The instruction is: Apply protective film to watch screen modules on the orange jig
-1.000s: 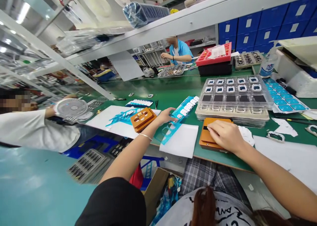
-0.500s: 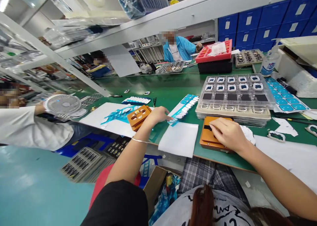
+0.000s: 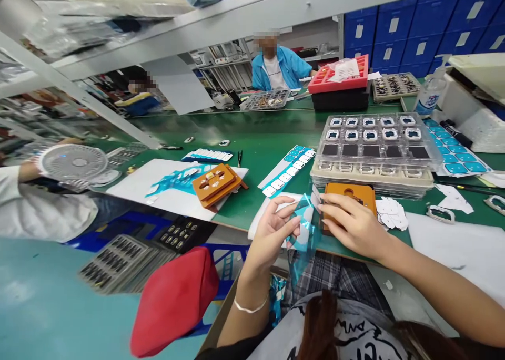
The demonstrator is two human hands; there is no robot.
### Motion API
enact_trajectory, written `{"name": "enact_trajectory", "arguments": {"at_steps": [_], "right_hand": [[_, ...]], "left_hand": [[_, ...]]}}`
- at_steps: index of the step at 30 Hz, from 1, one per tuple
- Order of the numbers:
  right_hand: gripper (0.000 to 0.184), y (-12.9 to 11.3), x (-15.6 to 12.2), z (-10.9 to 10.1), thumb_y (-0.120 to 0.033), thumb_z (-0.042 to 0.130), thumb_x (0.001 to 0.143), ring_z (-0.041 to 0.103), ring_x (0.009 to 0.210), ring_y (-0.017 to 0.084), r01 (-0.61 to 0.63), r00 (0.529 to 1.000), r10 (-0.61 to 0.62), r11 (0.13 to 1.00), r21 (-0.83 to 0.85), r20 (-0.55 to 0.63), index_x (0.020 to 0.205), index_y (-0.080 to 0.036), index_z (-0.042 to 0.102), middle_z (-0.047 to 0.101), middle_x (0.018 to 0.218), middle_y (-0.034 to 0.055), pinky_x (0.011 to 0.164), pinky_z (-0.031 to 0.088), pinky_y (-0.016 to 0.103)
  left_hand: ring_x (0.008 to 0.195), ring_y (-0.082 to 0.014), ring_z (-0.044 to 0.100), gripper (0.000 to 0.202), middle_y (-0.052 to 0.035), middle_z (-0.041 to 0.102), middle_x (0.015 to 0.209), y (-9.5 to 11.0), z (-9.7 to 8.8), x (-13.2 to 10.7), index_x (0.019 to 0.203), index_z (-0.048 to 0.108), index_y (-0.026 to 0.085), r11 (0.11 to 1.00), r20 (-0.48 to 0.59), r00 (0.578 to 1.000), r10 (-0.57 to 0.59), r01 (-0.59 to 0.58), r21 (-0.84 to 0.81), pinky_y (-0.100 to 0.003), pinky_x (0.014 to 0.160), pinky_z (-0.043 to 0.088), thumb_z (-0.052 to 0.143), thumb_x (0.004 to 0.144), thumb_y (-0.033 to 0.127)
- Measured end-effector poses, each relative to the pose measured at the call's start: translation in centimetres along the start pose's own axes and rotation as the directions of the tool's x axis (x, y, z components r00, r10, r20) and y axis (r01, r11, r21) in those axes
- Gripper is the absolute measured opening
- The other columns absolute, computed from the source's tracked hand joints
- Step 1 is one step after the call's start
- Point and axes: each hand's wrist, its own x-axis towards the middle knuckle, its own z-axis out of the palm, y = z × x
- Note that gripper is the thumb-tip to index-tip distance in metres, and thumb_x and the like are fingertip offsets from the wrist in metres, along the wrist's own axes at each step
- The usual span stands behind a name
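Note:
In front of my torso, my left hand (image 3: 274, 231) pinches a strip of clear blue film (image 3: 303, 244) between thumb and fingers. The strip hangs down below the fingers. My right hand (image 3: 353, 223) comes from the other side, its fingertips closed at the film's upper right edge, by a small pale piece (image 3: 315, 196). Just behind the right hand lies an orange fixture (image 3: 365, 194) with a shaped recess, partly covered by the fingers. Beyond my left hand is a sheet of white stickers on blue backing (image 3: 290, 172). White paper (image 3: 258, 218) lies under the left hand.
Stacked clear trays (image 3: 379, 165) of white frames stand behind the fixture. White cut pieces (image 3: 392, 214) lie to its right. A second orange fixture (image 3: 216, 184) sits at left on white paper. A co-worker in blue (image 3: 292, 60) sits across; another person's sleeve (image 3: 47, 207) is far left.
My left hand has come back from the sticker sheet toward me with blue film in it. The right hand has moved off the orange fixture to the film. The view has shifted rightward.

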Motion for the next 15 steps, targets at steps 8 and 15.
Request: {"name": "enact_trajectory", "arguments": {"at_steps": [8, 15], "right_hand": [[0.021, -0.4, -0.2, 0.2, -0.021, 0.060, 0.095, 0.072, 0.106, 0.022, -0.339, 0.937, 0.348, 0.877, 0.340, 0.035, 0.113, -0.021, 0.070, 0.074, 0.115, 0.0097, 0.096, 0.062, 0.038], [0.038, -0.4, -0.1, 0.8, -0.038, 0.081, 0.077, 0.075, 0.096, 0.022, -0.601, 0.704, 0.655, 0.341, 0.723, 0.276, 0.109, -0.023, 0.068, 0.073, 0.109, 0.0073, 0.089, 0.065, 0.037]], "left_hand": [[0.049, -0.0043, 0.040, 0.052, 0.0001, 0.064, 0.068, -1.0, 0.7, 0.6, 0.121, 0.070, 0.020, 0.971, 0.156, 0.984, -0.092, 0.123, -0.205, -0.018, 0.044, 0.036, 0.086, 0.073, 0.031], [0.048, -0.0048, 0.035, 0.049, 0.0046, 0.047, 0.054, -1.6, 1.5, 0.5, 0.120, 0.073, 0.023, 0.943, 0.230, 0.962, -0.148, 0.207, -0.261, -0.019, 0.047, 0.032, 0.086, 0.074, 0.034]]}}
